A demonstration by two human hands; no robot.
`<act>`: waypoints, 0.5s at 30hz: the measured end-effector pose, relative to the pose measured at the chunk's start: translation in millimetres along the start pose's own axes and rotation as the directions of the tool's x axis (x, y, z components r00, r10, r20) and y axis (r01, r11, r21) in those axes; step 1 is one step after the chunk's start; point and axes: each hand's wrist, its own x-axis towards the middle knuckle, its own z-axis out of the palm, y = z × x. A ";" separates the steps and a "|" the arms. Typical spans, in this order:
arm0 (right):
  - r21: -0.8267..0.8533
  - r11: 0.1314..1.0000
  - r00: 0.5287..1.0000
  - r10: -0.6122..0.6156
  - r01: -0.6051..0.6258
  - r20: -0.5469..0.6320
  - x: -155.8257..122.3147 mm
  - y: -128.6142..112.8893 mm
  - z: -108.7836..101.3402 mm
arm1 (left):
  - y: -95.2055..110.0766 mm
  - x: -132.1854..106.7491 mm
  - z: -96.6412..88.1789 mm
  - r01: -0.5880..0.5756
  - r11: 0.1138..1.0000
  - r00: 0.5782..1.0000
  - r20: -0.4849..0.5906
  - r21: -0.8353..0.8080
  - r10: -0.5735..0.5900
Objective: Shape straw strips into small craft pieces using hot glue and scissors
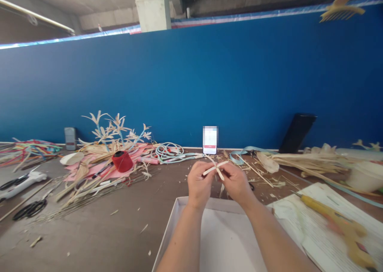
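Note:
My left hand (200,183) and my right hand (236,182) are raised together over the far edge of a white box lid (179,224). Both are closed in a pinch on a small piece of pale straw strips (216,167) that cross each other between my fingertips. The hands nearly touch. My forearms reach in from the bottom edge, over the lid.
On the brown table (98,228): black scissors (29,209), a white tool (25,181), a red thread spool (122,161), straw flowers (116,130), coiled cords (167,151), a phone (210,139) leaning on the blue wall, a yellow glue gun (338,224) on paper, dried straw (302,160).

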 end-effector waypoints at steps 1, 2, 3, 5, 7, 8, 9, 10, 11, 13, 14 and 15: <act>-0.004 1.000 1.000 0.003 -0.003 -0.002 -0.2 0.5 0.3 | 0.4 -0.1 0.1 -0.003 1.000 1.000 0.001 -0.006 0.003; -0.006 1.000 1.000 0.006 -0.006 -0.006 -0.3 0.9 0.7 | 0.8 -0.2 0.3 -0.006 1.000 1.000 0.002 -0.010 0.006; -0.005 1.000 1.000 0.008 -0.008 -0.009 -0.3 1.1 0.9 | 1.2 -0.3 0.4 -0.008 1.000 1.000 0.003 -0.012 0.008; 0.005 1.000 1.000 0.008 -0.008 -0.007 -0.2 0.9 1.3 | 2.0 -0.3 0.4 -0.012 1.000 1.000 0.005 -0.007 0.012; 0.017 1.000 1.000 0.004 -0.004 -0.001 0.2 0.0 1.1 | 2.5 -0.2 0.2 -0.019 1.000 1.000 0.007 0.002 0.018; 0.021 1.000 1.000 0.003 -0.003 0.001 0.4 -0.6 0.9 | 2.5 -0.2 0.1 -0.022 1.000 1.000 0.007 0.006 0.022; 0.024 1.000 1.000 0.003 -0.003 0.000 0.6 -1.2 0.7 | 2.4 -0.1 0.0 -0.025 1.000 1.000 0.008 0.010 0.025; 0.025 1.000 1.000 0.004 -0.004 0.000 0.9 -1.7 0.4 | 2.2 -0.1 -0.2 -0.029 1.000 1.000 0.008 0.011 0.029; 0.025 1.000 1.000 0.004 -0.004 -0.001 1.0 -2.0 0.1 | 2.0 0.0 -0.3 -0.032 0.999 0.999 0.008 0.012 0.032; 0.022 1.000 1.000 0.005 -0.005 0.003 1.3 -2.4 -0.5 | 1.4 0.0 -0.5 -0.036 0.999 0.999 0.005 0.015 0.036; 0.018 1.000 1.000 0.004 -0.004 0.006 1.3 -2.5 -0.8 | 1.2 -0.1 -0.5 -0.038 0.999 0.999 0.004 0.016 0.037; 0.014 1.000 1.000 0.004 -0.004 0.008 1.3 -2.5 -0.9 | 1.0 -0.1 -0.6 -0.038 0.999 0.999 0.002 0.018 0.038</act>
